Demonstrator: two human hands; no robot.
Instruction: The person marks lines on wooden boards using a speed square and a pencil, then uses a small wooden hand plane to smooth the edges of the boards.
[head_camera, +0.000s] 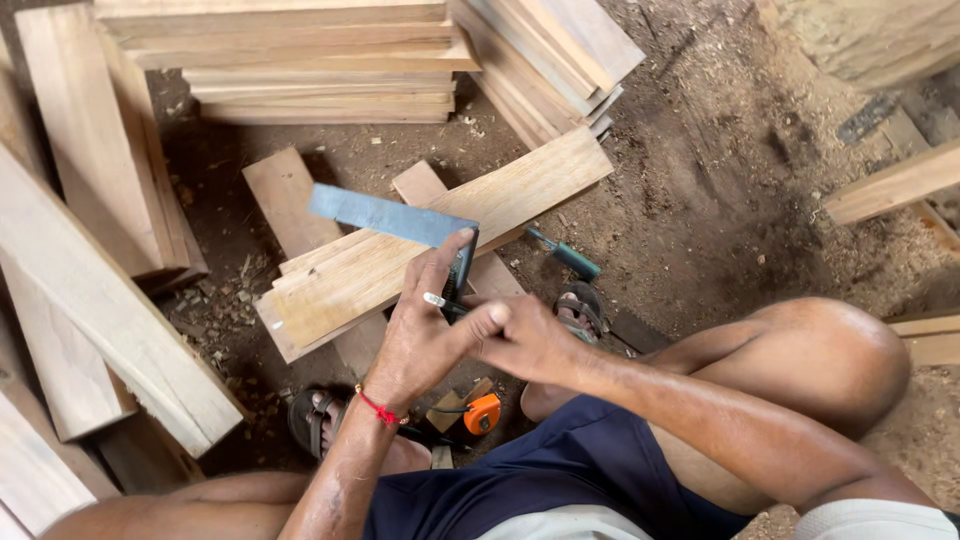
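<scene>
Try square (385, 215) – dull grey metal blade; planks (430, 240) – pale, rough-sawn wood; floor (700, 200) – sawdusty dirt.

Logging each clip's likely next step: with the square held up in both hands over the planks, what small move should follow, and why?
Probably lower the square onto the top plank. The left hand holds its dark handle with the blade in the air, the right hand meets it at the handle, and the plank lies right beneath. What the right fingers do there is unclear.

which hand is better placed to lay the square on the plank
Left, probably. The left hand already grips the square by its stock, blade over the plank. The right hand only touches the left hand's fingers.
</scene>
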